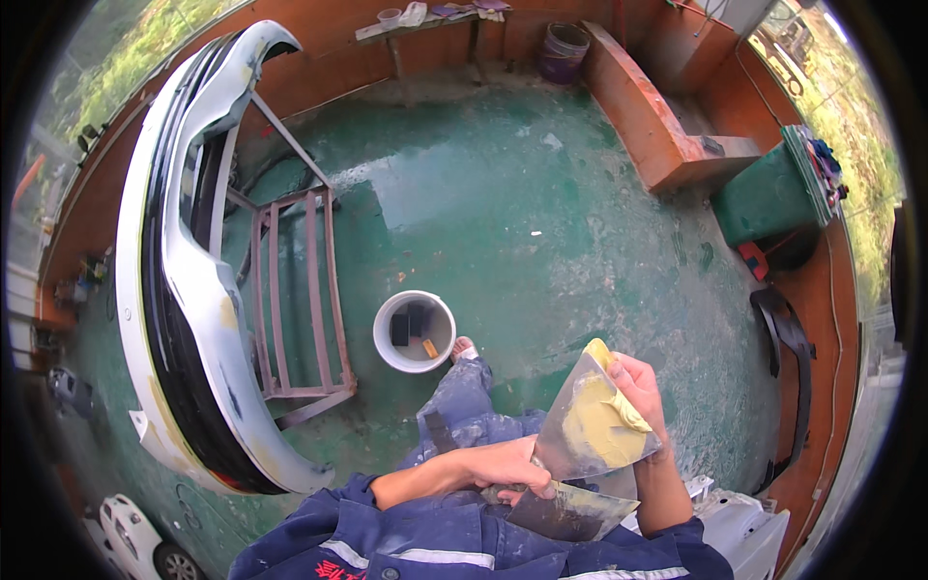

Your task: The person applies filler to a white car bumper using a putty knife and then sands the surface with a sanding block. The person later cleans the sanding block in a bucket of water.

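jacket: blue, nearest the head view's camera.
scraper (585, 510): low before the jacket (425, 535); probably light, thin, springy; best held by the narrow end.
plate (561, 440): above the scraper; looks light, stiff, slippery where smeared; take it by a bare edge.
putty (609, 418): yellow, on the plate; likely soft, sticky.
left hand (510, 466): fingers curled shut around the scraper's narrow end.
right hand (638, 385): partly closed, gripping the plate's far-right edge.
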Tool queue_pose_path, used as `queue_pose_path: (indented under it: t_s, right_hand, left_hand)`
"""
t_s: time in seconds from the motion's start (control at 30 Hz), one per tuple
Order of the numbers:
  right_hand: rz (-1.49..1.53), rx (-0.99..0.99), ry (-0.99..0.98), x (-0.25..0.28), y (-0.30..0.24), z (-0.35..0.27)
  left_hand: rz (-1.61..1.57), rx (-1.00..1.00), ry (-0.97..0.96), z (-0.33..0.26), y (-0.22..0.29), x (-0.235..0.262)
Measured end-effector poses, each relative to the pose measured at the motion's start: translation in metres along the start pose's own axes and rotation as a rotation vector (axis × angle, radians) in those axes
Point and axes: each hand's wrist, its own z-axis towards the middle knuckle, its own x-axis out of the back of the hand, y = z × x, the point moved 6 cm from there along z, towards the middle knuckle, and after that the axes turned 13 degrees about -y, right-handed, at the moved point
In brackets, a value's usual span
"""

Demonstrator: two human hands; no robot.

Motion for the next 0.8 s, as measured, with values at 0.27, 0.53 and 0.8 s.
queue_pose_path:
  t_s: [0.27,0.53,0.8]
  right_hand:
    - [-0.035,0.026,-0.224,-0.021,-0.006,0.166]
    - [0.078,0.181,-0.686,-0.038,-0.093,0.237]
    - [-0.243,0.187,-0.962,0.004,-0.139,0.278]
  left_hand:
    - [-0.206,-0.396,0.309,-0.029,0.043,0.045]
    - [-0.382,-0.904,0.460,0.011,0.073,0.074]
    - [-0.410,-1.134,0.615,0.086,0.121,0.093]
